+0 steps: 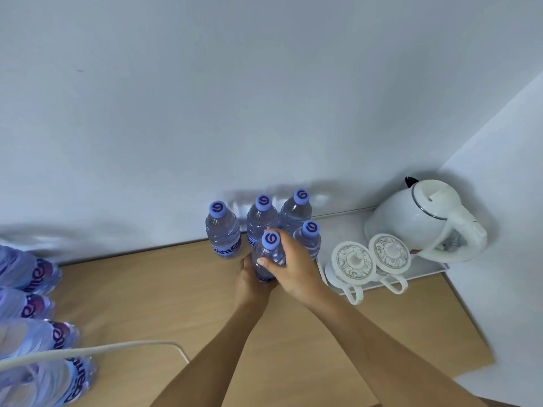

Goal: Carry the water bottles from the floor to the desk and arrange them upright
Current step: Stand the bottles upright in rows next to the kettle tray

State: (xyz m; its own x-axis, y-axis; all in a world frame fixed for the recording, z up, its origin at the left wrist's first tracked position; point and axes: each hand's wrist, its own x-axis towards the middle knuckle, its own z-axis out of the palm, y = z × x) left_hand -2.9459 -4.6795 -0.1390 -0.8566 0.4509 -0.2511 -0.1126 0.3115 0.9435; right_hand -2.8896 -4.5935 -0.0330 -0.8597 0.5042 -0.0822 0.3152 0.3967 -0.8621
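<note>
I see both hands gripping one upright water bottle point(268, 257) on the wooden desk point(164, 301): left hand point(249, 282) low, right hand point(293, 267) fingers curled round it, beside four standing bottles point(261, 218).

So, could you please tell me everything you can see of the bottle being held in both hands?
The held bottle is clear ribbed plastic with a purple-blue cap bearing a swirl logo, cap on. It stands upright on the wooden desk, in front of four like bottles. The right hand wraps its upper body, thumb across the front; the left hand cups its lower part, covering most of the label.
</note>
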